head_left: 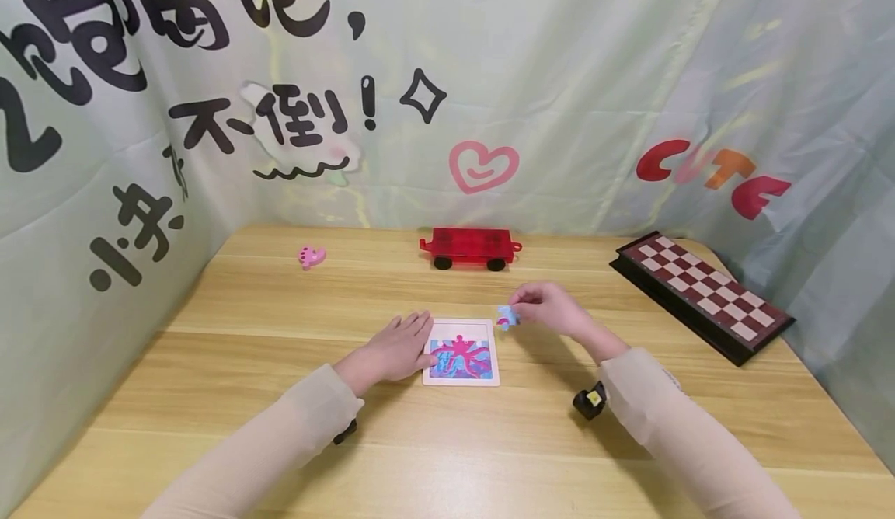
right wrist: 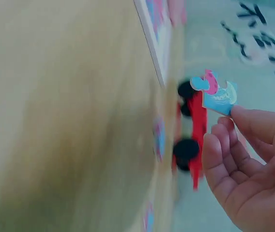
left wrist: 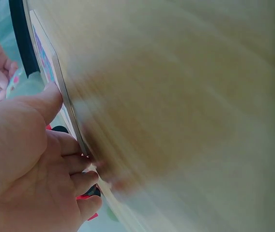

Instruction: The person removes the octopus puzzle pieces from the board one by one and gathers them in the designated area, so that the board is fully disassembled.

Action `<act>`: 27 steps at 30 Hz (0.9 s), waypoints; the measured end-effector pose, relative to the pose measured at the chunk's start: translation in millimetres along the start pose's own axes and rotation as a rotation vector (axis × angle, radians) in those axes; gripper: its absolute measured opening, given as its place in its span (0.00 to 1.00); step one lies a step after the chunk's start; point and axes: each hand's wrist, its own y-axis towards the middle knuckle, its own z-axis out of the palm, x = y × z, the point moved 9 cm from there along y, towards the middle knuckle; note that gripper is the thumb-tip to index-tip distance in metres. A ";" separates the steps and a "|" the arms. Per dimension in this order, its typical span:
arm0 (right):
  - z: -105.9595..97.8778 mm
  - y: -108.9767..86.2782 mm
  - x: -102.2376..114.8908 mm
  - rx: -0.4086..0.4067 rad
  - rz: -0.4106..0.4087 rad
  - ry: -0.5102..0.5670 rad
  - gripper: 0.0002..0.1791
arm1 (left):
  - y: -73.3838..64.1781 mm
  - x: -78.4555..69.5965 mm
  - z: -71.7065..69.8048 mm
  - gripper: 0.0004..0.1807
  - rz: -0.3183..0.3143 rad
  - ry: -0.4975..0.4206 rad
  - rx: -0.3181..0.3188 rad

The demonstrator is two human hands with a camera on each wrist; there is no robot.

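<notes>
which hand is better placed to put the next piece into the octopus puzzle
Right, probably. The right hand already pinches a blue and pink puzzle piece just off the upper right corner of the puzzle tray. The left hand lies flat on the tray's left edge, holding nothing, so it seems better suited to steadying.

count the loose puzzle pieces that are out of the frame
2: a blue and pink piece pinched in the right hand beside the puzzle board, and a pink piece lying far left on the table. Others may be hidden.
</notes>
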 end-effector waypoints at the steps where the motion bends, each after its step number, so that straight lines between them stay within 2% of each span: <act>1: -7.6 -2.6 -3.3 -0.010 0.016 0.003 0.05 | 0.0 0.0 0.1 0.40 -0.001 0.003 0.001; 6: -45.3 -18.3 -26.7 -0.057 0.149 -0.012 0.08 | -0.3 -0.3 0.6 0.40 -0.006 0.008 0.003; 13: -87.2 -42.2 -55.6 -0.117 0.218 -0.056 0.09 | 1.4 0.1 1.8 0.40 -0.011 0.016 0.000; 18: -103.5 -53.6 -79.4 -0.141 0.306 -0.088 0.08 | 1.4 0.8 2.4 0.40 -0.010 0.012 0.001; 23: -114.1 -56.5 -106.9 -0.140 0.312 -0.064 0.09 | 1.5 0.7 1.6 0.40 -0.004 0.010 -0.006; 27: -116.2 -58.3 -121.3 -0.125 0.374 -0.061 0.09 | 2.5 1.2 2.3 0.39 -0.002 0.016 -0.008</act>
